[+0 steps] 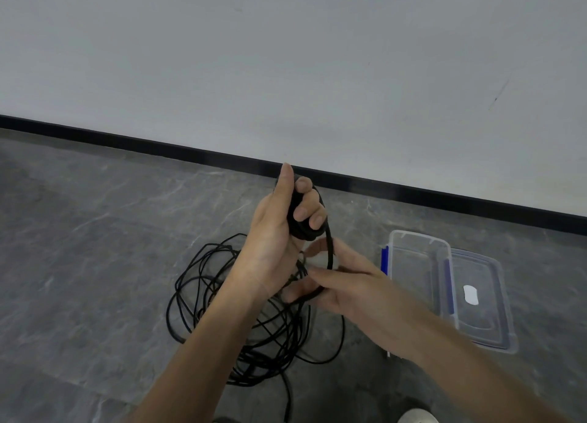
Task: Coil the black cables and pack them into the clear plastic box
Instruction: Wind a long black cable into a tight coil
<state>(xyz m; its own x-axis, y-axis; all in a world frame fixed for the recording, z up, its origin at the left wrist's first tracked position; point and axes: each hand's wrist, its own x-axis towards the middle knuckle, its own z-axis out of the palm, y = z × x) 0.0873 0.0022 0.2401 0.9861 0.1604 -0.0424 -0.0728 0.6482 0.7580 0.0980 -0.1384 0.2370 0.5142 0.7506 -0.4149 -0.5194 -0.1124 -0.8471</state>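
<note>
We're mid-coil: left hand (279,232) clenched round wound turns, right hand (344,284) pinching the next strand; black cables (273,359) heaped at 6 o'clock, clear plastic box (413,235) at 3; another untangled loop next

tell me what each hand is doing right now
Left hand: closed round a coiled bundle of the black cable.
Right hand: holding a loose loop of the same cable.

Plain indoor rm, white wall (286,57), black skirting (190,151), grey marbled tile floor (79,232)
</note>
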